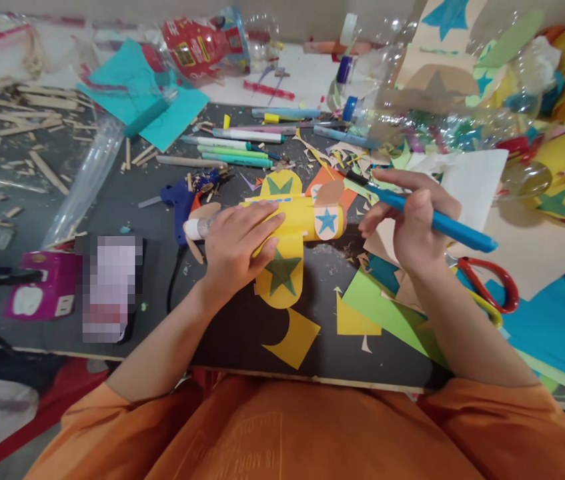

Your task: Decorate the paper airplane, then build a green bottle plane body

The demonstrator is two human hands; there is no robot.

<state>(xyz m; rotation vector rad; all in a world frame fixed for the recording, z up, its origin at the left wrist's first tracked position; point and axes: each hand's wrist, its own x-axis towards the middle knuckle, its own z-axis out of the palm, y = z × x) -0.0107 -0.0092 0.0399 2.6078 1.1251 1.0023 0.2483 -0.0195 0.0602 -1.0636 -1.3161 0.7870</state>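
A toy airplane [289,248] with a yellow paper body, rounded wings and star shapes lies on the dark table. My left hand [239,243] rests over its body near the white-capped nose, fingers curved across the top and thumb on the near side. Two tan propeller-like blades sit by the cap. In my right hand [419,220] is a slim blue pen-shaped tool [412,205] with a black collar, pinched between thumb and fingers. Its narrow tip points left, above the tail; whether it touches anything cannot be told. A tan tail piece with a blue star [326,220] stands near it.
A blue glue gun [181,203] lies left of the airplane, with a phone [112,287] and a purple box [39,285] farther left. Several markers [235,157] lie behind. Red-handled scissors [492,287], paper sheets and clear bottles [427,127] crowd the right.
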